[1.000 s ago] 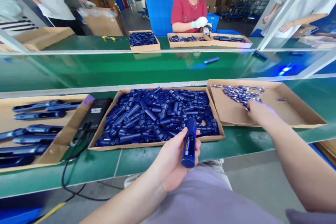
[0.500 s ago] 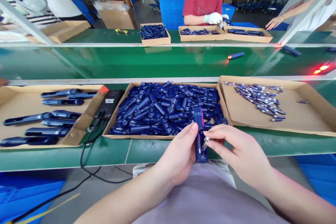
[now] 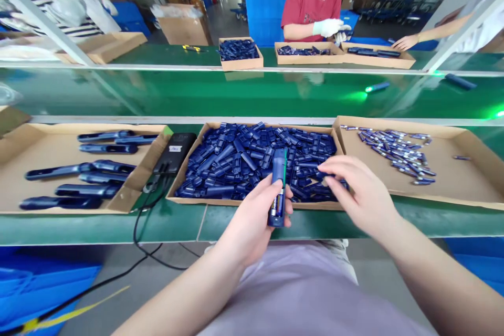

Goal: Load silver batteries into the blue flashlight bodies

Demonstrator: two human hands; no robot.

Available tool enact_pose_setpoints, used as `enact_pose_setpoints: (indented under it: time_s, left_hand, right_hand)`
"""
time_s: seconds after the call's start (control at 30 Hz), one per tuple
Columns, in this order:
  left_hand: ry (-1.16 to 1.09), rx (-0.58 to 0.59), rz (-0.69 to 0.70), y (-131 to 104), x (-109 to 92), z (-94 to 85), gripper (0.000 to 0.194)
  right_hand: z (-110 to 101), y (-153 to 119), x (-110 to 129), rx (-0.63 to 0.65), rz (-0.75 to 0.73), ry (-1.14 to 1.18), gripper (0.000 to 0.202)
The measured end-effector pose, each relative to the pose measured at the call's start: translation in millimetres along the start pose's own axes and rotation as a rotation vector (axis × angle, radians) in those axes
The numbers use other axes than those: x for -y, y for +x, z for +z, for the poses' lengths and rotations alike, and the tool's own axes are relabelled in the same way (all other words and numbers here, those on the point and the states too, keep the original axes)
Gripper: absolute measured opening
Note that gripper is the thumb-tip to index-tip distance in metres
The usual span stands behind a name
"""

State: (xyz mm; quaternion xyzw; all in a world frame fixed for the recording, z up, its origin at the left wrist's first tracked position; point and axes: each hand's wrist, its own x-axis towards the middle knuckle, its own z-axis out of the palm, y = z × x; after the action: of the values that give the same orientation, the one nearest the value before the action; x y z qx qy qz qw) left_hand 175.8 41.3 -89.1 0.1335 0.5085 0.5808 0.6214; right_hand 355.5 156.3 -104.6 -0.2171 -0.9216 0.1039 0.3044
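My left hand [image 3: 255, 212] is closed around a dark blue handheld device [image 3: 279, 165], held upright above the front edge of the workbench. Silver-and-blue batteries [image 3: 277, 203] show in its uncovered compartment, and a green line glows along its side. My right hand [image 3: 360, 194] is apart from the device, over the right front part of a cardboard tray [image 3: 220, 202]. Its thumb and forefinger are parted, with nothing visible between them. Many small dark blue plastic parts [image 3: 244, 160] fill this tray.
On the left, a cardboard tray [image 3: 47, 143] holds several blue casings [image 3: 88, 190]. A black power box [image 3: 175, 153] with cables stands beside it. Loose batteries [image 3: 397, 152] lie in the right tray [image 3: 452, 194]. Lit devices [image 3: 378, 87] rest on the green belt [image 3: 236, 92]; a co-worker [image 3: 309, 10] sits beyond.
My right hand has left the battery compartment and moved right and up to the parts tray. The device in my left hand has shifted left. Lights on the belt turned from red to green.
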Motion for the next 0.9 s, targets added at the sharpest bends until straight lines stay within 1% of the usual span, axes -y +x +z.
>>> enact_pose_setpoints:
  time_s: [0.03,0.07,0.13,0.2,0.27,0.33,0.4,0.5,0.53,0.6,0.67,0.73,0.77,0.8,0.83,0.9]
  left_hand:
    - [0.025,-0.007,0.023,-1,-2,-2.0,0.013]
    - [0.041,-0.012,0.043,-1,-4,-3.4,0.01]
    - [0.044,-0.008,0.06,-3,-5,-4.7,0.013]
    - [0.037,0.005,0.072,-4,-4,-4.7,0.015]
    - [0.026,0.016,0.086,-5,-3,-4.4,0.016]
    - [0.024,0.024,0.086,-6,-2,-4.7,0.016]
    - [0.012,0.029,0.069,-6,-2,-5.8,0.014]
    - [-0.096,0.055,0.004,-6,-3,-7.6,0.015]
    - [-0.143,0.076,-0.022,-5,-3,-7.6,0.019]
    - [-0.196,0.119,-0.068,-5,-3,-6.6,0.027]
    - [-0.181,0.139,-0.081,-5,-2,-4.3,0.033]
    - [-0.147,0.159,-0.084,-4,-1,-2.0,0.034]
    - [-0.138,0.176,-0.088,-4,0,-1.1,0.034]
    - [-0.138,0.196,-0.092,-4,1,-0.5,0.033]
    - [-0.143,0.215,-0.096,-4,2,0.0,0.032]
    - [-0.16,0.236,-0.101,-4,4,0.5,0.03]
  right_hand:
    - [5,6,-11,0.071,0.044,-0.036,0.019]
    - [12,13,-20,0.165,0.05,-0.074,0.017]
    - [28,24,-34,0.345,-0.01,-0.138,0.014]
    - [41,33,-39,0.425,-0.07,-0.166,0.012]
    - [47,40,-38,0.459,-0.101,-0.175,0.009]
    - [44,43,-36,0.47,-0.114,-0.182,0.011]
    - [32,41,-34,0.403,-0.08,-0.144,0.017]
    - [10,32,-26,0.254,0.067,0.085,0.031]
    - [4,28,-20,0.238,0.106,0.174,0.034]
    - [-7,20,-7,0.267,0.151,0.293,0.037]
    - [-12,16,9,0.261,0.229,0.394,0.035]
    - [-14,16,23,0.258,0.334,0.507,0.024]
    - [-15,18,28,0.277,0.355,0.542,0.017]
    - [-15,19,32,0.306,0.335,0.553,0.009]
    - [-15,22,36,0.338,0.278,0.538,0.004]
    - [-15,25,39,0.379,0.138,0.481,0.01]
